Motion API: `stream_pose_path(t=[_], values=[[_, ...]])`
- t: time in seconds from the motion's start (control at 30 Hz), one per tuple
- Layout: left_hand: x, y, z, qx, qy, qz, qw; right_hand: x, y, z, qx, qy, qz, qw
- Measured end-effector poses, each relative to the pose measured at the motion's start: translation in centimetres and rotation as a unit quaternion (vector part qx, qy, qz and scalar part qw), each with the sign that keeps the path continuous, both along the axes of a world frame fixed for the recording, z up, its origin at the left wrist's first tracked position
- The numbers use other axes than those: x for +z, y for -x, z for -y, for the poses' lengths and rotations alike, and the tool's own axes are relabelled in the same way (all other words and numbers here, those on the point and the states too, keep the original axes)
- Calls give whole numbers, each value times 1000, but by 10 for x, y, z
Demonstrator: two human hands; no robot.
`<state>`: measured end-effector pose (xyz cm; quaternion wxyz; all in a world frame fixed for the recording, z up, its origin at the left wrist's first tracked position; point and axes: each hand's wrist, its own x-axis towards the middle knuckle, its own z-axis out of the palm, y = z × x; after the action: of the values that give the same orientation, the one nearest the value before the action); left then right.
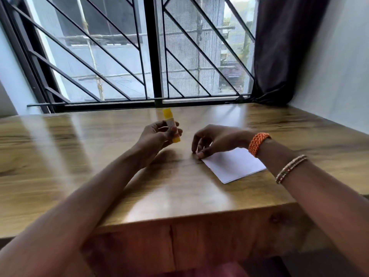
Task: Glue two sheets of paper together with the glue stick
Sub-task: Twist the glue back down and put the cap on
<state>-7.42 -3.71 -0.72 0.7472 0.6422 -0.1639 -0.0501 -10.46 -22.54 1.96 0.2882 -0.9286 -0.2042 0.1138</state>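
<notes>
My left hand holds a yellow glue stick upright above the wooden table, its yellow cap on top. White paper lies flat on the table to the right of centre; whether it is one sheet or two stacked I cannot tell. My right hand hovers over the paper's far left corner, with its fingertips touching that corner. The wrist and forearm cover the paper's far right part.
A barred window runs along the table's far edge. A dark curtain hangs at the far right corner beside a white wall. The table's front edge lies close to me.
</notes>
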Motion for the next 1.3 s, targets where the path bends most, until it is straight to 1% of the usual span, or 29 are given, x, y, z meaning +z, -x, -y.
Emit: stream_pose_path(t=[0.07,0.17,0.3,0.5,0.63,0.77,0.9,1.0,1.1,1.2,1.27,1.3], values=[[-2,2,0,-3,-17,3,1000,0,0,0,-12,6,7,1000],[-2,6,0,7,-52,8,999,-2,-1,-2,-30,25,41,998],[-1,7,-1,13,-59,7,998,-5,-2,-3,-44,12,83,995],[-3,6,-5,14,-69,16,997,-5,1,6,-23,21,74,997],[-4,8,0,26,-96,31,995,-4,-1,4,-6,45,59,997],[-1,8,2,70,-114,47,990,-1,-5,-1,-1,80,59,995],[1,7,-2,88,-110,43,989,-1,-7,-1,1,77,49,996],[1,7,-3,89,-110,45,989,-4,-6,0,-3,70,66,995],[-2,6,-3,84,-121,57,987,-3,-1,11,-31,52,100,993],[-6,6,1,88,-128,78,985,-1,9,29,-92,81,127,984],[-9,8,5,85,-131,102,982,-4,20,36,-157,105,144,972],[-11,10,6,82,-139,114,980,-7,28,37,-210,114,139,961]])
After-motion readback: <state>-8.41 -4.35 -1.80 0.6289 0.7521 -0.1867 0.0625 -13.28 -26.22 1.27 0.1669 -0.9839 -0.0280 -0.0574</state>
